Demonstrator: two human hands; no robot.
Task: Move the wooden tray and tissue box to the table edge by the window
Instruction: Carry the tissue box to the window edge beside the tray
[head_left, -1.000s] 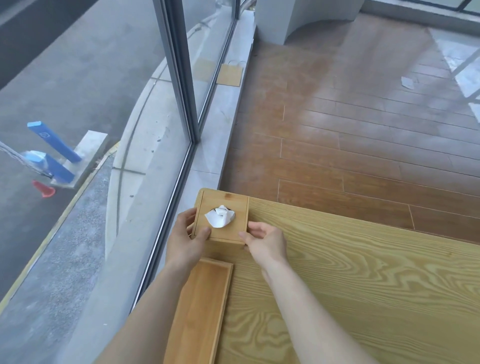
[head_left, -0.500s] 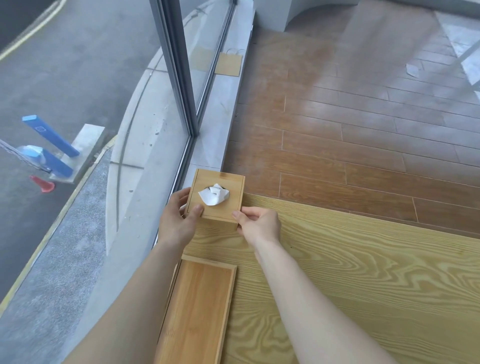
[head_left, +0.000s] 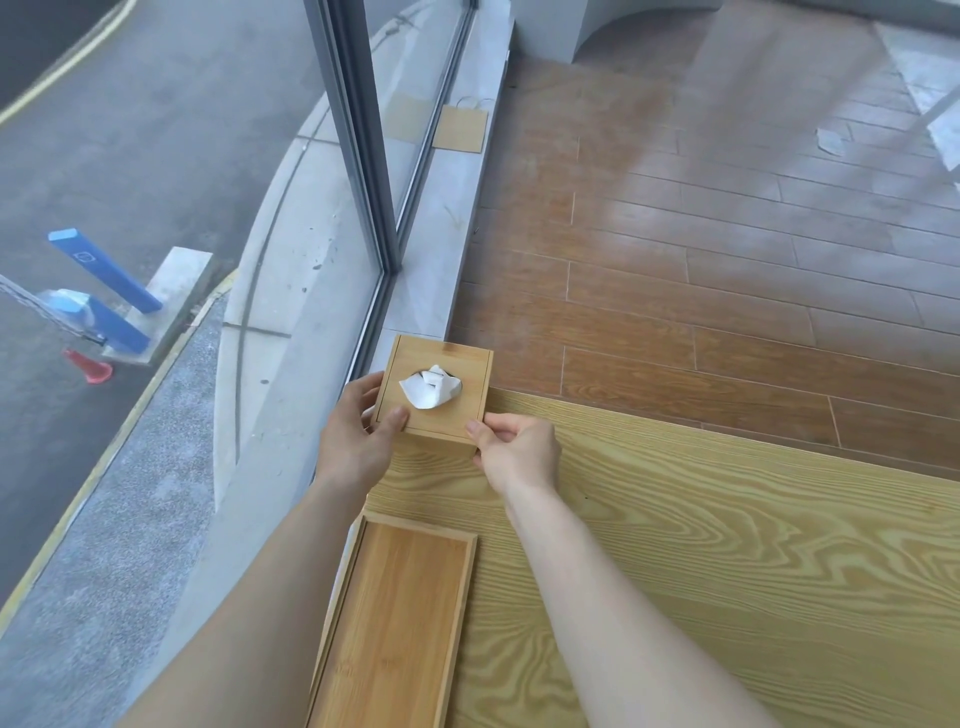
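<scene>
A square wooden tissue box (head_left: 457, 364) with a white tissue poking from its top sits at the far left corner of the light wooden table (head_left: 727, 545), right by the window. My left hand (head_left: 358, 436) grips its left side, thumb on the lid. My right hand (head_left: 519, 449) pinches its near right corner. A long empty wooden tray (head_left: 395, 623) lies along the table's left edge, nearer to me and apart from the box, partly under my left forearm.
A floor-to-ceiling window with a grey metal frame (head_left: 358, 145) runs along the table's left side. Brown plank floor (head_left: 701, 234) lies beyond the table's far edge. A flat paper bag (head_left: 462, 127) rests on the sill strip.
The box appears a little farther from the tray, toward the table's far corner, with both hands still on it. The view has tilted down slightly.
</scene>
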